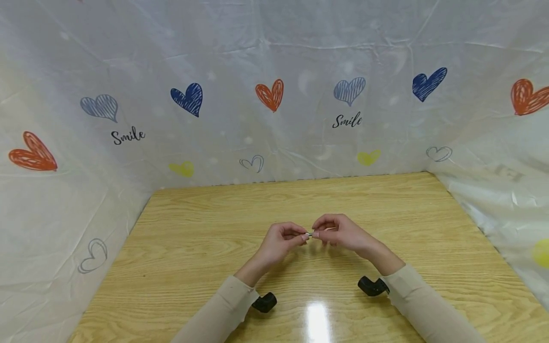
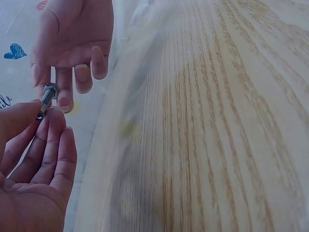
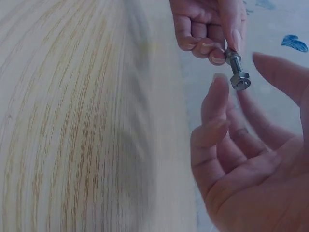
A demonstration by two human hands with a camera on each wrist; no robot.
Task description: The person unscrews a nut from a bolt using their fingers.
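Over the table, my left hand (image 1: 280, 243) pinches a small silver metal bolt (image 3: 235, 64) between thumb and fingertips. A hexagonal piece (image 2: 51, 89) sits at the bolt's end facing my right hand; whether it is the head or a nut, I cannot tell. The bolt's other end is partly hidden by the left fingertips. My right hand (image 1: 340, 233) is close around that hexagonal end. In the right wrist view its thumb (image 3: 280, 77) stands apart from the metal, the other fingers loosely bent below; any light fingertip contact is unclear.
A light wood-grain table (image 1: 193, 267) lies under both hands. White sheeting (image 1: 300, 133) printed with hearts and "Smile" rises behind it and at both sides. Black curved pieces (image 1: 264, 302) show at both wrists, beside the beige sleeves (image 1: 223, 309).
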